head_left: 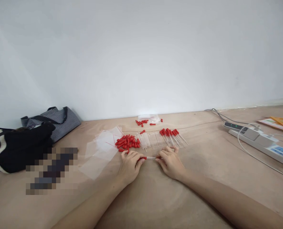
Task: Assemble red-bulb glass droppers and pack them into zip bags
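My left hand (pixel 131 163) is closed around a red rubber dropper bulb (pixel 144 158). A clear dropper tube (pixel 151 158) runs from the bulb to my right hand (pixel 170 162), whose fingers pinch its other end. Bulb and tube lie in one line and meet; how deep the tube sits is too small to tell. Just beyond my left hand lies a pile of red bulbs (pixel 125 142). A row of bare clear tubes (pixel 151 140) lies in the middle, and past my right hand are several tubes with red bulbs on their ends (pixel 171 132).
Clear plastic bags (pixel 100 146) lie left of the pile. More red bulbs (pixel 141 122) and a small bag (pixel 148 117) sit near the wall. A power strip (pixel 260 143) with cables is at right; a black bag (pixel 24 143) and a striped bag (pixel 67 124) stand at left.
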`<state>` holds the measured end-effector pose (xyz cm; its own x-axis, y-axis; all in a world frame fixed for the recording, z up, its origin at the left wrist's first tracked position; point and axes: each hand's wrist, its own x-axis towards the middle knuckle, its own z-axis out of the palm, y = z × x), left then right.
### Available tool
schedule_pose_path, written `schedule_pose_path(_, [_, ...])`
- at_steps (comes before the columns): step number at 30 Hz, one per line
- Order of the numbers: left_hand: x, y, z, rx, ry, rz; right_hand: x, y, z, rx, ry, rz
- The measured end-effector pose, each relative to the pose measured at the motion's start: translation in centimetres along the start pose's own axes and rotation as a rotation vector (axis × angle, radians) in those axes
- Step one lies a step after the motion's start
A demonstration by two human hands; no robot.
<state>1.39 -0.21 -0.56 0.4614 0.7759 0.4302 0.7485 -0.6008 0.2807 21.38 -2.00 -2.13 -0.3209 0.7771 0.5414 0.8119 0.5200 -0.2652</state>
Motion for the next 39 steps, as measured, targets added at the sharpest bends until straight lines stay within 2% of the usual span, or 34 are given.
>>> schedule_pose_path(7, [-0.2, 0.1, 0.1, -0.037, -0.023, 0.005, -0.1, 0.1, 0.2, 0.081, 0.019, -0.097])
schedule_pose_path(12, [-0.2, 0.3, 0.1, -0.033, -0.032, 0.021, -0.1, -0.1, 0.1, 0.142, 0.025, -0.104])
schedule_pose_path(23, [-0.6, 0.5, -0.1, -0.042, -0.015, 0.091, -0.1, 0.0, 0.3, 0.094, 0.044, -0.184])
schedule_pose_path(33, [-0.7, 1.1, -0.1, -0.017, 0.053, 0.153, 0.1, -0.9, 0.2, 0.123, 0.034, -0.134])
schedule_pose_path(39, [-0.8, 1.1, -0.1, -0.002, 0.050, 0.168, 0.3, -1.2, 0.5, 0.088, 0.006, -0.116])
